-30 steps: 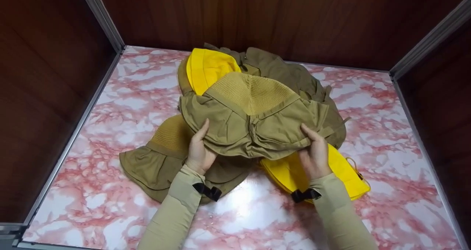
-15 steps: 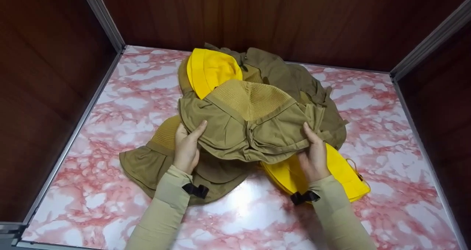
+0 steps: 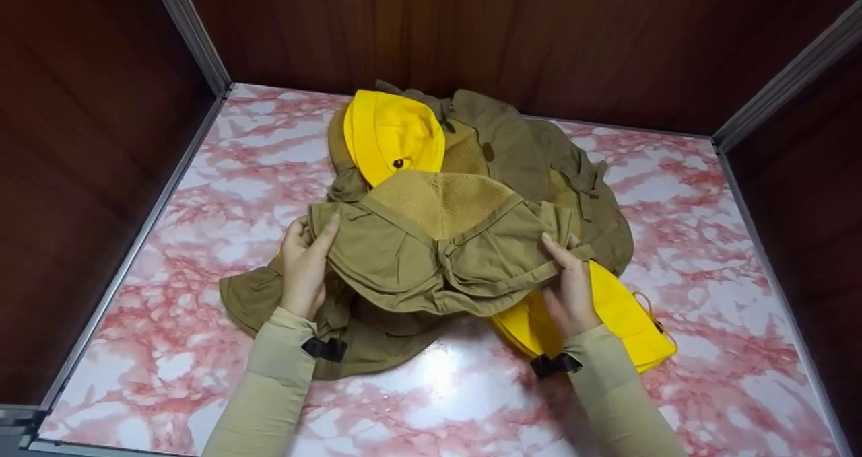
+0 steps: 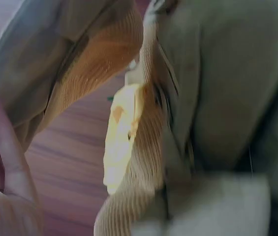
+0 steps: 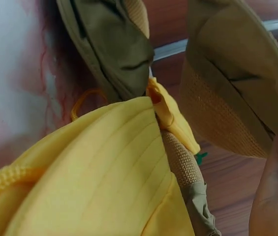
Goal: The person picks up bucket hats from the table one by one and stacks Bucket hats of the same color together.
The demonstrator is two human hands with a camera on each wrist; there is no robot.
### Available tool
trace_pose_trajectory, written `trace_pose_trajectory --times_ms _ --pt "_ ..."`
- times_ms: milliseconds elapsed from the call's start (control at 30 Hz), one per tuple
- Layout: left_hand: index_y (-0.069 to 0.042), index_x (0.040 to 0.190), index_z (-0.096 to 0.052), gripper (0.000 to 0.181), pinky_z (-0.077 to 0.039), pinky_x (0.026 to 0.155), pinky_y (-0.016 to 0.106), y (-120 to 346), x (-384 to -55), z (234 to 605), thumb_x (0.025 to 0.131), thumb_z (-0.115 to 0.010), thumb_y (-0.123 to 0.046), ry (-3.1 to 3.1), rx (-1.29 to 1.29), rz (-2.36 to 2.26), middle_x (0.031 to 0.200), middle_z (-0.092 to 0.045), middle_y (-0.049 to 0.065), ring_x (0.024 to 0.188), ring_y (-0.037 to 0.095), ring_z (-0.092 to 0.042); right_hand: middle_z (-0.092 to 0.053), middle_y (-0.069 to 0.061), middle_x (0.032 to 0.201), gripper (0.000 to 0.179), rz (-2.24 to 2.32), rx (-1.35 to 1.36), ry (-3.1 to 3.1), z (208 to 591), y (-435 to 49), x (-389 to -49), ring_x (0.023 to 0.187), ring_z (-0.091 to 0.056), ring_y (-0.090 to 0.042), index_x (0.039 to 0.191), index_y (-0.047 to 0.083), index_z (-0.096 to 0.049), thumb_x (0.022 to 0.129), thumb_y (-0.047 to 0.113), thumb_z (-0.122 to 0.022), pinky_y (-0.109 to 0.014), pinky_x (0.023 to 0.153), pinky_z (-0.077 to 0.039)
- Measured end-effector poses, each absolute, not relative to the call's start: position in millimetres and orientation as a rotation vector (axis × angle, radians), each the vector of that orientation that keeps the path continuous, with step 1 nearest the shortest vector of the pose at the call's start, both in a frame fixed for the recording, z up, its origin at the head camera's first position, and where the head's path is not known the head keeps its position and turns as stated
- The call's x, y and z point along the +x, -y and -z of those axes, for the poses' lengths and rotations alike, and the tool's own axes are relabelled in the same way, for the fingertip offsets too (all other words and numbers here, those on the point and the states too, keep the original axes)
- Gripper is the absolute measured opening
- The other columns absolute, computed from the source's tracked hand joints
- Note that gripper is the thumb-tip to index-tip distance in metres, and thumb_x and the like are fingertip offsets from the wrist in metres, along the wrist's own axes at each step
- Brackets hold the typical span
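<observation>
A khaki sun hat (image 3: 404, 255) with a mesh crown and a wide pleated brim is held up between both hands. My left hand (image 3: 304, 268) grips the left end of its brim, thumb on the near face. At the right end, my right hand (image 3: 572, 285) pinches the brim the same way. In the left wrist view the held hat (image 4: 35, 59) hangs at the upper left, its brim between thumb and fingers. Below it lies another khaki hat (image 3: 377, 349), partly covered. Beside the right hand is a yellow hat (image 3: 623, 315) with a cord, partly hidden by that hand.
Behind the held hat is a pile: a yellow bucket hat (image 3: 397, 130) on the left and brown-khaki hats (image 3: 512, 141) on the right. The pink-and-white marbled table (image 3: 168, 295) is bounded by dark wood panels (image 3: 471, 33) with metal edging.
The held khaki hat has come down and to the left, uncovering more of the yellow bucket hat behind. The left hand has shifted left along with the brim; the right hand has barely moved.
</observation>
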State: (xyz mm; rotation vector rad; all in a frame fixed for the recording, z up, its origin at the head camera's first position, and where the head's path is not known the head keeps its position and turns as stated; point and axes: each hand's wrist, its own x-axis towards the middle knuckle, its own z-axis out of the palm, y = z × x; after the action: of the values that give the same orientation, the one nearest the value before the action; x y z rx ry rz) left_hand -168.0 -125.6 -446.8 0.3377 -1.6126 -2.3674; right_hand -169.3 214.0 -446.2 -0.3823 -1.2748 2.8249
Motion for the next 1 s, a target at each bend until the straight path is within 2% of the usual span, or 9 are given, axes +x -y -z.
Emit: trace_pose_trajectory --times_ms 167,300,367,500,567,700,767,867,1000 --pt "-0.005 0.105 -0.055 0.011 -0.049 0.063 0.021 142 -165 454 0.098 -0.061 -0.011 1.657 0.386 2.225 0.081 -0.063 -0.002 0.069 0.008 -0.057 -0.066 0.001 0.088 0.021 -2.827 -0.376 1.321 449 -210 -167 0.082 -0.067 -0.014 0.081 0.017 -0.049 0.099 0.014 -0.059 -0.027 0.078 -0.057" --pt "-0.006 0.104 -0.054 0.008 -0.05 0.065 0.019 155 -159 458 0.099 -0.058 -0.01 1.667 0.455 2.15 0.084 -0.065 -0.004 0.072 0.006 -0.061 -0.068 -0.004 0.093 0.01 -2.785 -0.303 1.532 453 -207 -165 0.083 -0.069 -0.018 0.092 0.013 -0.062 0.101 0.014 -0.057 -0.029 0.079 -0.059" --pt "-0.006 0.104 -0.053 0.007 -0.05 0.067 0.019 162 -157 459 0.1 -0.057 -0.01 1.653 0.482 2.133 0.086 -0.065 -0.005 0.074 0.005 -0.061 -0.07 -0.006 0.097 0.011 -2.736 -0.278 1.654 455 -205 -164 0.085 -0.07 -0.02 0.103 0.01 -0.068 0.1 0.014 -0.058 -0.031 0.079 -0.059" --pt "-0.007 0.103 -0.053 0.005 -0.05 0.068 0.018 175 -153 460 0.1 -0.056 -0.01 1.602 0.539 2.096 0.086 -0.065 -0.006 0.076 0.005 -0.061 -0.072 -0.005 0.088 0.01 -2.63 -0.287 1.828 458 -198 -163 0.078 -0.07 -0.019 0.102 0.01 -0.072 0.096 0.01 -0.063 -0.029 0.071 -0.059" --pt "-0.009 0.102 -0.053 0.004 -0.049 0.067 0.018 180 -152 460 0.1 -0.056 -0.011 1.597 0.572 2.057 0.085 -0.063 -0.006 0.075 0.005 -0.058 -0.066 -0.001 0.073 0.005 -2.584 -0.297 1.886 460 -193 -162 0.066 -0.064 -0.015 0.093 0.01 -0.069 0.094 0.006 -0.065 -0.025 0.061 -0.054" --pt "-0.011 0.101 -0.052 0.004 -0.048 0.069 0.019 187 -149 462 0.101 -0.055 -0.014 1.528 0.595 2.053 0.085 -0.059 -0.005 0.076 0.006 -0.057 -0.045 0.006 0.057 0.019 -2.538 -0.312 1.952 464 -184 -160 0.055 -0.047 -0.009 0.081 0.01 -0.054 0.09 0.0 -0.067 -0.021 0.052 -0.043" --pt "-0.011 0.101 -0.051 0.004 -0.049 0.072 0.019 190 -148 464 0.101 -0.055 -0.013 1.467 0.597 2.062 0.087 -0.059 -0.004 0.078 0.007 -0.057 -0.043 0.007 0.058 0.022 -2.533 -0.309 1.981 466 -179 -159 0.054 -0.046 -0.008 0.081 0.009 -0.051 0.088 -0.002 -0.068 -0.02 0.051 -0.042" --pt "-0.01 0.099 -0.05 0.004 -0.049 0.078 0.019 198 -146 468 0.101 -0.053 -0.009 1.388 0.61 2.054 0.091 -0.059 -0.004 0.083 0.007 -0.058 -0.059 0.004 0.066 0.018 -2.561 -0.255 2.026 471 -172 -157 0.059 -0.056 -0.009 0.093 0.008 -0.057 0.086 -0.003 -0.07 -0.021 0.054 -0.049" --pt "-0.011 0.096 -0.05 0.008 -0.046 0.082 0.016 211 -141 473 0.101 -0.051 -0.004 1.375 0.662 2.002 0.092 -0.059 -0.007 0.086 0.005 -0.056 -0.072 -0.003 0.082 0.028 -2.655 -0.123 2.041 479 -161 -154 0.072 -0.067 -0.015 0.108 0.003 -0.058 0.085 -0.005 -0.07 -0.025 0.065 -0.058"
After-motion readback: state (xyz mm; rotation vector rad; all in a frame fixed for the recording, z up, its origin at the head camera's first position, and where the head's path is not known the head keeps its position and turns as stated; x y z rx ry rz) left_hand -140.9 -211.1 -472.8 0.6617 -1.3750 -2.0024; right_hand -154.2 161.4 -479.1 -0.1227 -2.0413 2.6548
